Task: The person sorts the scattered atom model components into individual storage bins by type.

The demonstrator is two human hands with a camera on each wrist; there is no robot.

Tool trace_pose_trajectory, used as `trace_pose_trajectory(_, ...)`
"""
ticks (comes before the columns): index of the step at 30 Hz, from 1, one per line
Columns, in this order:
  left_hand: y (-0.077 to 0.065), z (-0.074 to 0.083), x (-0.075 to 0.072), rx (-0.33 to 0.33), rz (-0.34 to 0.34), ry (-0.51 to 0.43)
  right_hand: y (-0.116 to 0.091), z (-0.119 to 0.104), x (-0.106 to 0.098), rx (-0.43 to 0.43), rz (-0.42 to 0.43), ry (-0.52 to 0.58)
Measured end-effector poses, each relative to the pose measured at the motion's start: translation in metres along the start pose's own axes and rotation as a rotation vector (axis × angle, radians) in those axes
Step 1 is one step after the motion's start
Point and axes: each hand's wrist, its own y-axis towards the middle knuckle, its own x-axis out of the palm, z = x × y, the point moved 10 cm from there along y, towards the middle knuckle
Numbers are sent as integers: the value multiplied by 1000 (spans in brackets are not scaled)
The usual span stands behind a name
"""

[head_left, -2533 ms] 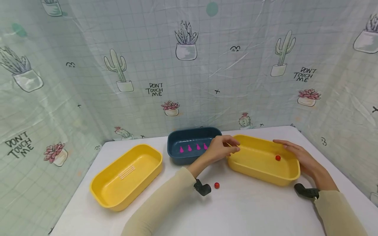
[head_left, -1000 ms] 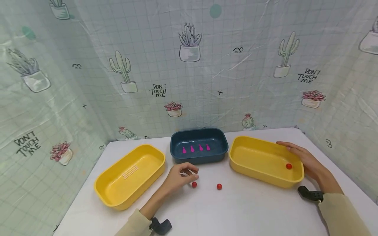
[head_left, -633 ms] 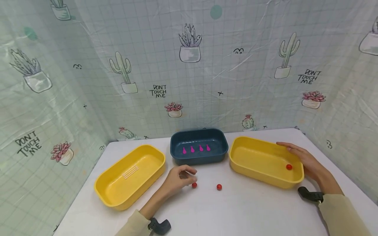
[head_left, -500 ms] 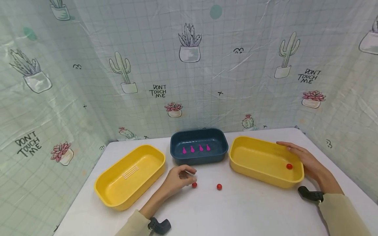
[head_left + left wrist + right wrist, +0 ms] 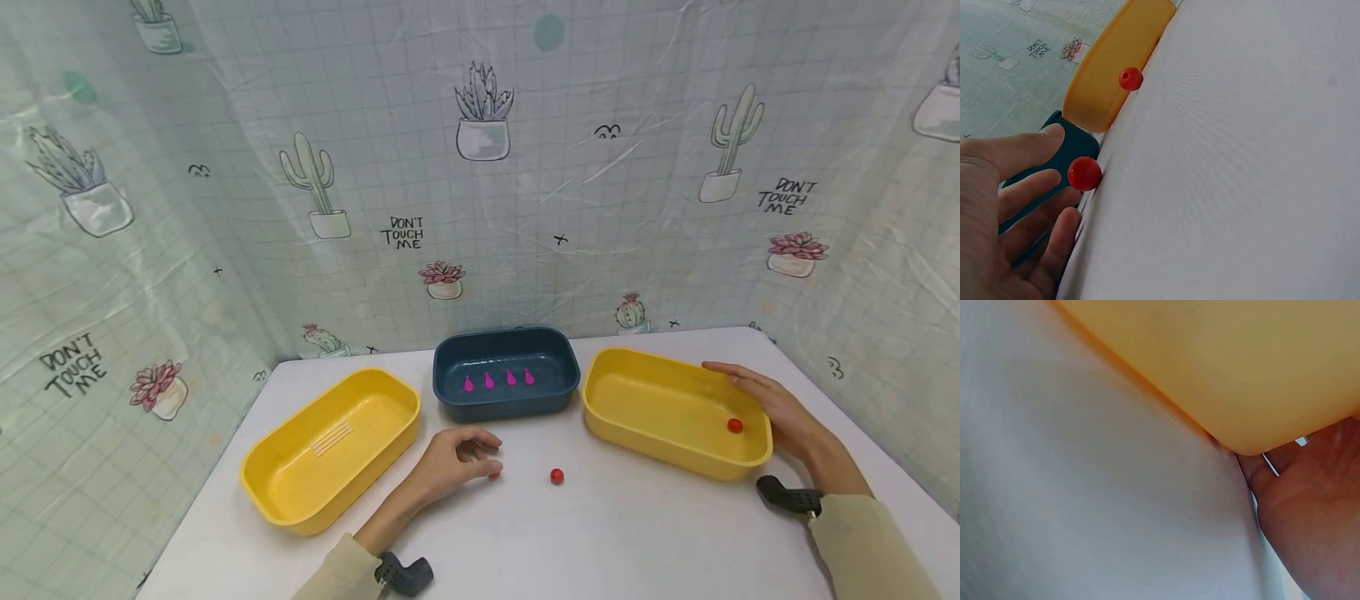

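Note:
In the head view my left hand (image 5: 457, 461) hovers low over the white table with thumb and fingers spread beside a red bead (image 5: 1085, 174). The left wrist view shows this bead just off the fingertips, apart from the thumb. A second red bead (image 5: 557, 476), with a hole in it, sits on the table to the right. My right hand (image 5: 783, 419) rests against the right end of the right yellow bin (image 5: 637, 446), fingers extended along its outside. Another red bead (image 5: 735, 425) lies inside that bin. The right wrist view shows the palm against the bin's wall.
A dark blue bin (image 5: 510, 410) at the back middle holds several pink pear-shaped pieces (image 5: 489, 380). The left yellow bin (image 5: 262, 504) contains several pale thin sticks (image 5: 331, 437). A printed curtain (image 5: 480, 192) stands behind the table.
My left hand has moved from the right bin's left edge to the bead on the table, and has since lowered slightly. The bead inside that bin has shifted rightward. The right hand stays at the bin.

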Motion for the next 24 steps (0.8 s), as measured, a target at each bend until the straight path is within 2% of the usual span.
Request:
trace_pose_trajectory(12, 1, 5, 5, 93, -40, 17, -4, 0, -1, 0, -8, 3)
trace_pose_trajectory(24, 2, 0, 5, 73, -97, 21, -2, -1, 0, -7, -13, 20)
